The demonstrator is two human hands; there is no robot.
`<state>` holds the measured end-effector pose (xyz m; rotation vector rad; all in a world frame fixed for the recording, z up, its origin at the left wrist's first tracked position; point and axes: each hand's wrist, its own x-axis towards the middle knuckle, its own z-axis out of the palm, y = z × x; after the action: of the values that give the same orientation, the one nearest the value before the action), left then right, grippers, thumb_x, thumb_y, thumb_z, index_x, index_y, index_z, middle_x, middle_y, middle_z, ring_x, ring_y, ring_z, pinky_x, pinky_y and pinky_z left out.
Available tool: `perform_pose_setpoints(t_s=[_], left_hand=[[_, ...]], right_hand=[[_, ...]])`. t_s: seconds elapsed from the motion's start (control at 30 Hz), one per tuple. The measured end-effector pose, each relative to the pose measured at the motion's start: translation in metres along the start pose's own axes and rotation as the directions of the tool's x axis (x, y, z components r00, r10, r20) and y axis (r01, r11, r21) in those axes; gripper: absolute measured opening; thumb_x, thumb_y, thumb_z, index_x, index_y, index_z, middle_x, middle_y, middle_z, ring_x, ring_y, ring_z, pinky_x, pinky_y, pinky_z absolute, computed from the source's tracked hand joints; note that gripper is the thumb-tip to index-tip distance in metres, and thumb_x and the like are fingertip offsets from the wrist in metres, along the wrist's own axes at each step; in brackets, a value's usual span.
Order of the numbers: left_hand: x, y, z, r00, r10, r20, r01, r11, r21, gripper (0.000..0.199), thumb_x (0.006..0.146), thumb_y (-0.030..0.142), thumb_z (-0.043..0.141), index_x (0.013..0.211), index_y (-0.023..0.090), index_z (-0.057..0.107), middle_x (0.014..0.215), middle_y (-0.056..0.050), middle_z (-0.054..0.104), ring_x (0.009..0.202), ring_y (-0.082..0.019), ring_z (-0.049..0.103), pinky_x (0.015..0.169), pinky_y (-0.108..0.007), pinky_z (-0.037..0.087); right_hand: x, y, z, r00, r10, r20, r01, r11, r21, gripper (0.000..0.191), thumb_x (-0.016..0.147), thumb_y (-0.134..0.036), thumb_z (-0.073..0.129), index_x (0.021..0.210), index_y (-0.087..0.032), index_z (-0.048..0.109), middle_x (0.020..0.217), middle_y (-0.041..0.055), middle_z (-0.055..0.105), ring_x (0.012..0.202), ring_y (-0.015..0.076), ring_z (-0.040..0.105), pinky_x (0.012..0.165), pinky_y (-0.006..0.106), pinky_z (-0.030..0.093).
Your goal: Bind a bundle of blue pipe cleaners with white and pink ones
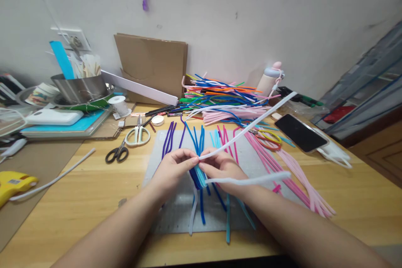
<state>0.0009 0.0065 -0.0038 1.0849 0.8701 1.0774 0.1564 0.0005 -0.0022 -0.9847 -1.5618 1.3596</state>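
Over a grey mat point(176, 220), both hands meet with thumbs and fingertips pinched close together. My left hand point(172, 169) is closed at the left end of a white pipe cleaner point(248, 127) and against a woven piece of blue pipe cleaners point(200, 176). My right hand point(221, 167) pinches the same white pipe cleaner, whose long end slants up to the right. Another white pipe cleaner point(251, 179) sticks out rightward across my right wrist. Purple pipe cleaners point(169, 138) and pink pipe cleaners point(228, 140) lie on the mat behind the hands. The fingers partly hide the woven piece.
A heap of coloured pipe cleaners point(222, 96) lies at the back. White-handled scissors point(138, 136) and black-handled scissors point(117, 154) are to the left, beyond them a yellow glue gun point(15, 184). A phone point(301, 133) and light pink pipe cleaners point(306, 180) lie right.
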Motion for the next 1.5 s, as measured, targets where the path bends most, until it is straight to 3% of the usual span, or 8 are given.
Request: perform_pose_setpoints(t_s=[0.4, 0.73, 0.9, 1.07, 1.2, 1.33, 1.43, 1.5], left_hand=[[0.002, 0.002, -0.001, 0.984, -0.133, 0.117, 0.142, 0.987, -0.077, 0.013, 0.067, 0.024, 0.068, 0.069, 0.014, 0.060, 0.066, 0.000, 0.058, 0.063, -0.011, 0.051, 0.063, -0.022, 0.036], [0.003, 0.001, -0.005, 0.965, -0.182, 0.191, 0.203, 0.975, -0.095, 0.015, 0.067, 0.025, 0.067, 0.069, 0.013, 0.057, 0.071, -0.003, 0.060, 0.069, -0.014, 0.052, 0.067, -0.024, 0.036], [0.003, 0.003, -0.003, 0.965, -0.166, 0.202, 0.197, 0.969, -0.147, 0.015, 0.062, 0.023, 0.069, 0.066, 0.014, 0.058, 0.069, -0.002, 0.060, 0.067, -0.013, 0.051, 0.066, -0.025, 0.034], [0.003, 0.002, -0.005, 0.959, -0.192, 0.207, 0.220, 0.968, -0.120, 0.016, 0.059, 0.021, 0.071, 0.066, 0.013, 0.059, 0.065, 0.000, 0.057, 0.064, -0.012, 0.048, 0.065, -0.024, 0.033], [0.003, -0.001, -0.007, 0.963, -0.169, 0.209, 0.190, 0.978, -0.083, 0.015, 0.062, 0.022, 0.069, 0.068, 0.013, 0.057, 0.066, 0.000, 0.054, 0.065, -0.012, 0.046, 0.065, -0.024, 0.033], [0.002, 0.000, -0.007, 0.987, -0.051, 0.154, 0.056, 0.998, -0.026, 0.014, 0.069, 0.025, 0.065, 0.069, 0.014, 0.055, 0.067, 0.000, 0.052, 0.064, -0.011, 0.045, 0.063, -0.023, 0.033], [0.000, 0.002, -0.004, 0.993, -0.002, 0.120, 0.001, 1.000, 0.015, 0.016, 0.069, 0.028, 0.065, 0.069, 0.015, 0.055, 0.065, 0.001, 0.051, 0.061, -0.011, 0.045, 0.060, -0.023, 0.034], [-0.001, 0.005, -0.003, 0.993, 0.017, 0.115, -0.025, 0.997, 0.066, 0.017, 0.069, 0.029, 0.065, 0.068, 0.015, 0.055, 0.064, 0.001, 0.051, 0.061, -0.011, 0.046, 0.059, -0.023, 0.034]], right_hand=[[0.002, 0.008, 0.001, 0.999, -0.025, -0.023, 0.027, 0.997, 0.070, 0.009, 0.072, -0.019, 0.056, 0.081, -0.016, 0.056, 0.073, -0.0006, 0.057, 0.068, 0.0115, 0.055, 0.064, 0.024, 0.043], [0.002, 0.007, 0.002, 0.999, -0.050, -0.018, 0.050, 0.999, -0.019, 0.010, 0.072, -0.018, 0.056, 0.082, -0.017, 0.053, 0.068, -0.0024, 0.054, 0.061, 0.0100, 0.053, 0.056, 0.022, 0.041], [0.001, 0.006, -0.002, 0.984, -0.170, 0.046, 0.176, 0.973, -0.153, 0.009, 0.077, -0.020, 0.054, 0.086, -0.018, 0.055, 0.076, 0.0006, 0.059, 0.069, 0.0119, 0.056, 0.061, 0.024, 0.043], [0.004, 0.000, -0.016, 0.864, -0.452, 0.221, 0.495, 0.687, -0.532, 0.012, 0.084, -0.017, 0.047, 0.086, -0.018, 0.058, 0.084, 0.0044, 0.062, 0.080, 0.0144, 0.056, 0.074, 0.029, 0.040], [0.004, 0.001, -0.019, 0.788, -0.579, 0.208, 0.515, 0.434, -0.739, 0.011, 0.083, -0.018, 0.050, 0.085, -0.019, 0.061, 0.086, 0.0050, 0.064, 0.088, 0.0181, 0.055, 0.085, 0.038, 0.034], [-0.003, -0.003, -0.013, 0.846, -0.532, 0.038, 0.402, 0.589, -0.701, 0.012, 0.080, -0.025, 0.055, 0.080, -0.016, 0.063, 0.084, 0.0077, 0.063, 0.083, 0.0189, 0.056, 0.076, 0.033, 0.041], [-0.006, -0.008, -0.007, 0.968, -0.250, 0.020, 0.230, 0.852, -0.471, 0.017, 0.082, -0.026, 0.052, 0.082, -0.016, 0.065, 0.076, 0.0044, 0.065, 0.069, 0.0143, 0.058, 0.062, 0.026, 0.044], [-0.005, -0.011, -0.003, 0.997, -0.072, 0.023, 0.076, 0.943, -0.325, 0.019, 0.081, -0.028, 0.052, 0.085, -0.015, 0.065, 0.072, 0.0029, 0.064, 0.064, 0.0127, 0.057, 0.056, 0.023, 0.043]])
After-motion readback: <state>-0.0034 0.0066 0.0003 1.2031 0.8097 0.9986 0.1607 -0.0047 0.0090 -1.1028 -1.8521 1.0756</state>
